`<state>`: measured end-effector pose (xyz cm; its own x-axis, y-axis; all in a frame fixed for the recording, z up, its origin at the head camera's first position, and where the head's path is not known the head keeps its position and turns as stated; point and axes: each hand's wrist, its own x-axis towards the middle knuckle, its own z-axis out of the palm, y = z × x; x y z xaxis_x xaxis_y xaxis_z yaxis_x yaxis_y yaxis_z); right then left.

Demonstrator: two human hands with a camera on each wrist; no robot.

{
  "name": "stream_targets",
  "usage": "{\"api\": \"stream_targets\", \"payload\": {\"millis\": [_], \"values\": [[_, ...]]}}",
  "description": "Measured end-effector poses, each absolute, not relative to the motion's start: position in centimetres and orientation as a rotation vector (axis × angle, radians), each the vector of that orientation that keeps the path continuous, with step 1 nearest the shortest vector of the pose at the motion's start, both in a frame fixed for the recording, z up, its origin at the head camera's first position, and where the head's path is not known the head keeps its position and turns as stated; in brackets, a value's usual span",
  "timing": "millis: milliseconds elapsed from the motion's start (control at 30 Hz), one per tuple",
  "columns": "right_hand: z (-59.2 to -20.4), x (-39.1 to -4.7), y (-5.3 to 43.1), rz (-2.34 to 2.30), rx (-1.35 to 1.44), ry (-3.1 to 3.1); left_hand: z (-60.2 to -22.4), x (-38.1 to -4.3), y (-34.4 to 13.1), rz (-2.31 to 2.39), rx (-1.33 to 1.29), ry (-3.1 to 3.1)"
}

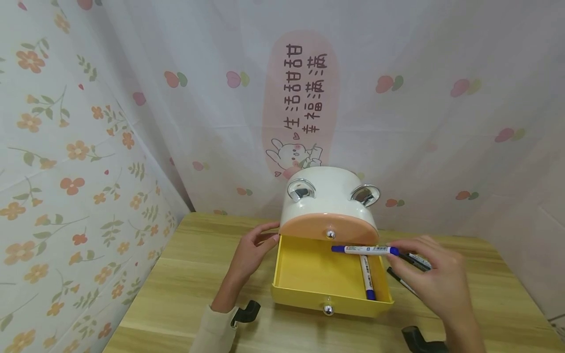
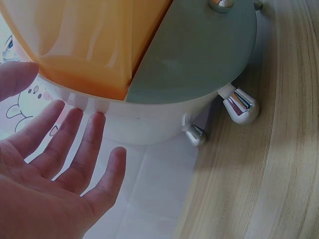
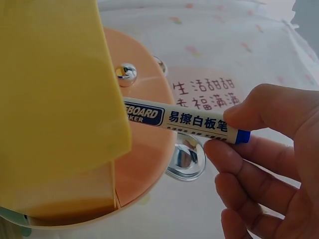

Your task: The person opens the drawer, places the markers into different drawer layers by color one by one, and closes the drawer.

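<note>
Pale wood grain covers the table (image 1: 176, 304), set before a person whose wrists, one in a cream sleeve (image 1: 215, 329), carry black brackets (image 1: 248, 312). Nearest on the tabletop side, a silver knob (image 1: 328, 309) fronts an open yellow drawer (image 1: 315, 267). Inside, along its right side, lies a blue-capped marker (image 1: 366, 272), one end pointing toward the knob. At right, the right hand (image 1: 434, 269) pinches a second whiteboard marker (image 1: 366, 250) by its blue end between thumb and fingers, holding it crosswise at the back of the drawer; whether it touches the drawer cannot be told. Opposite, the left hand (image 1: 250, 252) is spread, fingertips at the side of the white box (image 1: 328, 196); firm contact is unclear. Dark pens (image 1: 402, 281) lie on the table behind the right hand, partly hidden. Above the drawer sits an orange panel (image 1: 309, 226), flanked higher up by silver rings (image 1: 301, 189). Beyond hangs a fruit-print curtain (image 1: 419, 132) bearing a rabbit drawing (image 1: 291, 154).
</note>
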<state>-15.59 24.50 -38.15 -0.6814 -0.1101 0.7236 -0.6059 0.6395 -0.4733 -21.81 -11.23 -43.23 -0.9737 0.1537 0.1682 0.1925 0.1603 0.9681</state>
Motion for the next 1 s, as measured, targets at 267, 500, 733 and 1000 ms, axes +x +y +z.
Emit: {"api": "stream_targets", "payload": {"millis": [267, 500, 733, 1000], "values": [[-38.6, -15.9, 23.8, 0.948, 0.568, -2.251, -43.1, -21.7, -11.3, -1.989, -0.360, -2.368], [-39.0, -16.1, 23.8, 0.908, 0.573, -2.277, -43.0, -21.7, -11.4, -1.994, -0.378, -2.368], [-39.3, -16.4, 23.8, 0.877, 0.574, -2.266, -43.1, -21.7, -11.4, -1.999, -0.374, -2.370], [-39.4, -16.4, 23.8, 0.820, 0.544, -2.339, -43.1, -21.7, -11.3, -1.993, -0.355, -2.369]]}}
